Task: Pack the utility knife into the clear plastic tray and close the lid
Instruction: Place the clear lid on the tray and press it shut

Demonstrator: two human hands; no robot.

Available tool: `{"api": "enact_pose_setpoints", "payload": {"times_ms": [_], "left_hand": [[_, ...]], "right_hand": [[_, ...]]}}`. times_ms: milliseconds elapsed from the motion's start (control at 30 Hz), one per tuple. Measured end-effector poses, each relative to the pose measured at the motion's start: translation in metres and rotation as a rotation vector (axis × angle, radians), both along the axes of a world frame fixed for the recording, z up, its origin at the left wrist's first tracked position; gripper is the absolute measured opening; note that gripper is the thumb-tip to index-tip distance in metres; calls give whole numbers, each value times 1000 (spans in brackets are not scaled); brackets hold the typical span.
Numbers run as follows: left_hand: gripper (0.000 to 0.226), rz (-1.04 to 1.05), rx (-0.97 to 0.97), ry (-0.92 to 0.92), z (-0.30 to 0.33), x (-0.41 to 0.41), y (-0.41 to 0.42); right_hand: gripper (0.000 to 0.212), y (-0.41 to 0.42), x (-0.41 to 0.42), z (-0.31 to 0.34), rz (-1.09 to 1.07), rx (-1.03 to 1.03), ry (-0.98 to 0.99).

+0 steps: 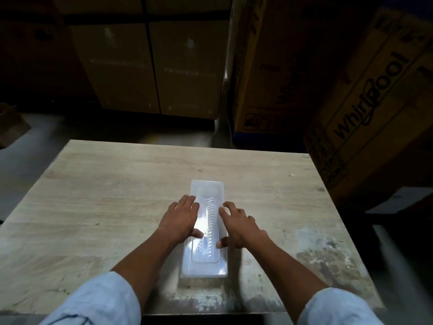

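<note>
dim surroundings, glare on tray

"Whirlpool" printed on tilted cardboard box, right; print on other boxes unreadable.

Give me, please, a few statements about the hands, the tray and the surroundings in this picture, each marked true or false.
1. Both hands, left hand and right hand, rest on the clear plastic tray. True.
2. The tray lies on a wooden table. True.
3. The tray stands upright on its end. False: it lies flat.
4. A cardboard box at the right reads Whirlpool. True.
5. The person wears gloves. False: the hands are bare.
</note>
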State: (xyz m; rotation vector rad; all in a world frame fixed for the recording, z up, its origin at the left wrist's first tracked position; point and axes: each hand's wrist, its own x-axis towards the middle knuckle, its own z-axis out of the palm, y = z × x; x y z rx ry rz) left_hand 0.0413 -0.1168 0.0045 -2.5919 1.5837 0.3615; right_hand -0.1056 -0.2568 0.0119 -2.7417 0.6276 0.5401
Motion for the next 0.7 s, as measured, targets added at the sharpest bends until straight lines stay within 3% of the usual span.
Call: {"api": "enact_pose_setpoints", "payload": {"times_ms": [133,367,467,567,700], "left_hand": [[112,-40,4,-38,-2,8,-6],[114,35,75,95,-4,12,-9],[112,17,72,90,-1,14,-10],[102,19,55,100,-1,19,-9],[80,33,32,141,0,30,-6]], "right_hand": [[112,-1,3,2,-12,-19,8],[109,-7,13,6,14,-50,4],[98,-13,17,4,-23,-6,-38],[79,-22,24,2,-25,19,-58],[74,-29,36,6,-39,74,-20]]}}
